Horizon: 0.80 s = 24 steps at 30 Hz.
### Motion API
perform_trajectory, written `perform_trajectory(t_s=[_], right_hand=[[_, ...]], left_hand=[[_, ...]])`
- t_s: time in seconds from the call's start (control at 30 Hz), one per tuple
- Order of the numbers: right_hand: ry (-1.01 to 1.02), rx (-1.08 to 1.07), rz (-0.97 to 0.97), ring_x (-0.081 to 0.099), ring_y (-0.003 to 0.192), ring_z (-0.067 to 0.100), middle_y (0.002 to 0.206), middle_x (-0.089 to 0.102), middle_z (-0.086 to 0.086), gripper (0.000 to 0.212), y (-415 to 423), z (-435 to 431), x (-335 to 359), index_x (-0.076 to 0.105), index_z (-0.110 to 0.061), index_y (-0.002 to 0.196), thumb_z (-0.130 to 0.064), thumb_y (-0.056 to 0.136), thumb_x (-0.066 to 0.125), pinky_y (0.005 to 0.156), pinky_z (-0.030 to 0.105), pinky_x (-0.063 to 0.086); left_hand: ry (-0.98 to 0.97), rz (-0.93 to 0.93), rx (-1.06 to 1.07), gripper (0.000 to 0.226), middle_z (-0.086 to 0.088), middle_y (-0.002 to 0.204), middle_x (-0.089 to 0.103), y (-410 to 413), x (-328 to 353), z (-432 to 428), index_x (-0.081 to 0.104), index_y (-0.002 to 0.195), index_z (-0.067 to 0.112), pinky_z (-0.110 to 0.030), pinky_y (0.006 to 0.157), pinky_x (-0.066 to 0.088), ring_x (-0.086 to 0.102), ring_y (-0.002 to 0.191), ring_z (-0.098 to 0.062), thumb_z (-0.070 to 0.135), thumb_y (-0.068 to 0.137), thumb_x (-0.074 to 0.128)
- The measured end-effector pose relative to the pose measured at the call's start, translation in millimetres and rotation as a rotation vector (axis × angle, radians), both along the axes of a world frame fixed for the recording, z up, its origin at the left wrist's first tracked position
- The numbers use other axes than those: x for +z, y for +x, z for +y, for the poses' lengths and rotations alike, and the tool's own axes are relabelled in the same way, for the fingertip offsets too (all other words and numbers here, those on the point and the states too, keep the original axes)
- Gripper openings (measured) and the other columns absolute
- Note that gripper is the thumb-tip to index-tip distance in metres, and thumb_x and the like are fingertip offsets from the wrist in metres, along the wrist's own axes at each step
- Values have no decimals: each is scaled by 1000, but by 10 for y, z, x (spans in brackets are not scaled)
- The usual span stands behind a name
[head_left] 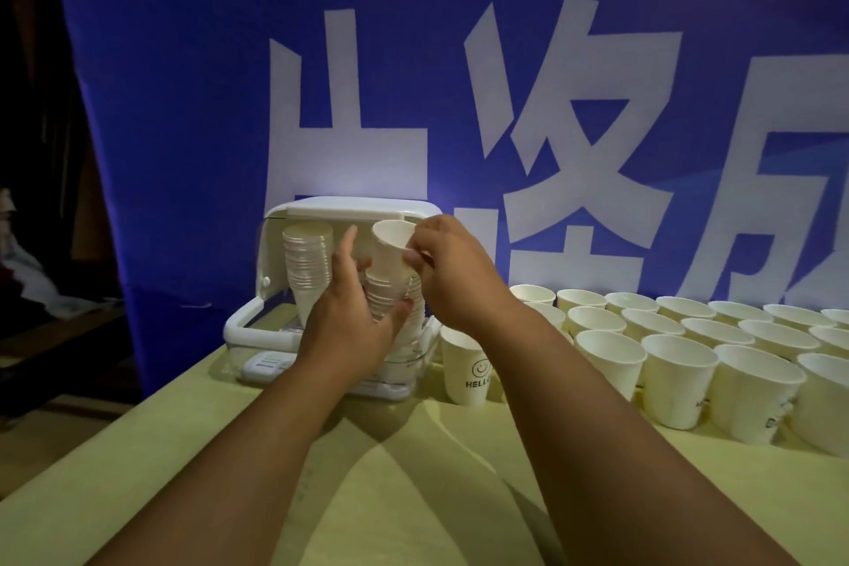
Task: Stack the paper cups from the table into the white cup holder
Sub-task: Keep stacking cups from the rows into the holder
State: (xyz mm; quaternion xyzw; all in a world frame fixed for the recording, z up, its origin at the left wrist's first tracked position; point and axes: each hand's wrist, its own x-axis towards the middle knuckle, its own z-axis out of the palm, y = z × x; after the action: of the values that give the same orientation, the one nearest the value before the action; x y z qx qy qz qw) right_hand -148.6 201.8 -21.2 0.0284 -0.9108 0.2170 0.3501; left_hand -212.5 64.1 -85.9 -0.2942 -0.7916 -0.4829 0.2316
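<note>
The white cup holder (pixel 275 313) stands at the back left of the table, its lid raised. Inside on the left is a tall stack of paper cups (pixel 307 267). A second stack (pixel 381 294) rises in the middle. My left hand (pixel 353 317) is wrapped around that middle stack, thumb on its right side. My right hand (pixel 452 271) pinches a single white paper cup (pixel 390 248) by its rim, tilted, its base sitting in the top of the middle stack. Several loose cups (pixel 675 372) stand upright in rows to the right.
A cup with a smiley face and "HELLO" (pixel 466 365) stands just right of the holder, under my right wrist. A blue banner (pixel 183 83) with large white characters hangs close behind. The yellow table (pixel 413 496) ends at the left in a dark area.
</note>
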Motion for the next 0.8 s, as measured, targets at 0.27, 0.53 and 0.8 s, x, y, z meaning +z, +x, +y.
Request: perform_trajectory(t_s=[0.27, 0.53, 0.8], right_hand=[[-341, -106, 62, 62, 91, 11, 111, 73, 0, 31, 24, -65, -115, 71, -17, 121, -34, 102, 52, 65, 16, 39], [-383, -129, -30, 61, 92, 12, 117, 72, 1, 36, -48, -84, -257, 67, -19, 128, -39, 102, 53, 77, 26, 45], [-346, -247, 2, 63, 73, 8, 78, 66, -13, 9, 307, 74, -234, 69, -25, 92, -29, 95, 62, 69, 26, 52]], left_hand=[[-73, 15, 35, 92, 5, 158, 39, -44, -49, 11, 13, 159, 39, -52, 102, 53, 50, 136, -21, 50, 90, 72], [-60, -10, 30, 50, 4, 147, 52, -91, -34, -56, 42, 155, 27, -38, 99, 48, 49, 128, -14, 44, 108, 37], [-118, 187, 227, 30, 5, 79, 59, 173, 131, -183, 54, 81, 23, -36, 62, 49, 57, 73, -21, 37, 104, 43]])
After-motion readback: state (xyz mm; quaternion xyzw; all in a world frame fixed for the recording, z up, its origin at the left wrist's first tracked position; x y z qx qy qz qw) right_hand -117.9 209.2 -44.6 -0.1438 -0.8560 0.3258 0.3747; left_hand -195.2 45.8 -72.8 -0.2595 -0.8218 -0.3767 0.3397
